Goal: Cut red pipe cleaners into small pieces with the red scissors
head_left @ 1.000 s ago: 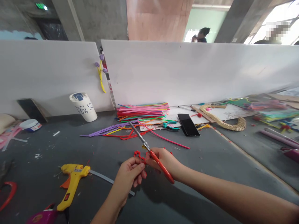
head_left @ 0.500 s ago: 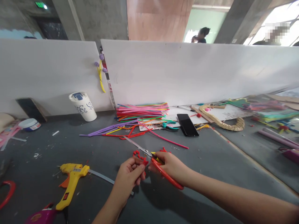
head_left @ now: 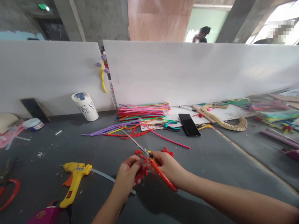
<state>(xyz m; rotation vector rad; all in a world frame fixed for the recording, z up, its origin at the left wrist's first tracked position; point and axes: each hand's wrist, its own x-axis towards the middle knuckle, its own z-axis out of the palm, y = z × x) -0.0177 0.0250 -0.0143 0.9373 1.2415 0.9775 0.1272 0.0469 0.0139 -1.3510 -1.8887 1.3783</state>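
Note:
My right hand (head_left: 169,168) is closed around a pair of scissors (head_left: 165,178) with red handles. Their long metal blades point up and to the left, and look nearly shut. Close beside it, my left hand (head_left: 128,174) pinches a red fuzzy pipe cleaner piece (head_left: 141,173), partly hidden by the fingers. Small red bits (head_left: 138,152) lie around the blades just past my left fingertips. More red pieces (head_left: 167,151) show beyond my right knuckles. A bit of yellow shows by the right fingers; what it belongs to is unclear.
At left lies a yellow glue gun (head_left: 77,180) with a clear glue stick behind it. Pipe cleaners (head_left: 144,111) are piled against the white partition (head_left: 187,71). A black phone (head_left: 189,125), teal-handled pliers (head_left: 172,125) and a white cup (head_left: 86,107) stand or lie farther back.
The scissors and my right hand have shifted slightly left, bringing the blades nearer my left fingers. My left fingers have curled over the red piece. The view has turned slightly.

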